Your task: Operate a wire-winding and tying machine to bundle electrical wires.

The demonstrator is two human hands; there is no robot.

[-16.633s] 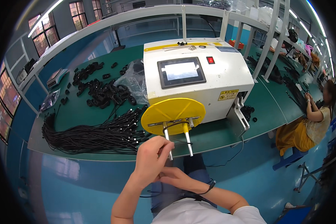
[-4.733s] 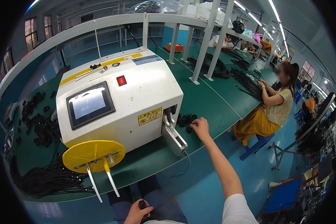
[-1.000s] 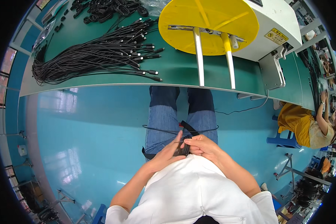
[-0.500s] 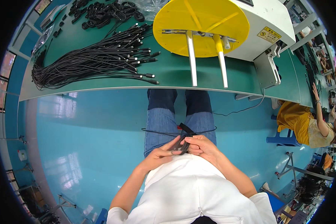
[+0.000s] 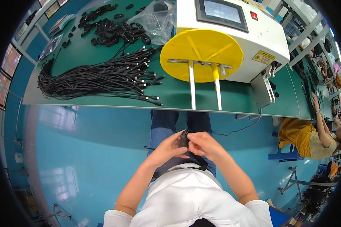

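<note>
Over my lap, my left hand (image 5: 169,146) and my right hand (image 5: 201,143) meet around a small coil of black cable (image 5: 183,139). Both hands grip it, fingers pinched on the bundle, and a black cable end (image 5: 198,160) trails down against my white shirt. On the green bench ahead stands a white winding machine (image 5: 246,30) with a touch screen and a yellow disc (image 5: 201,55) carrying two metal prongs (image 5: 204,89). A long bundle of loose black cables (image 5: 98,77) lies on the bench to the left.
Finished black cable coils (image 5: 113,32) and a clear plastic bag (image 5: 155,17) sit at the back of the bench. A metal bracket (image 5: 267,89) hangs at the machine's right. Another person in a yellow skirt (image 5: 307,132) sits at the right. The floor is blue.
My view has tilted up a little, so the bench and machine fill more of the picture. My hands stay together on the coil, which has been lifted slightly.
</note>
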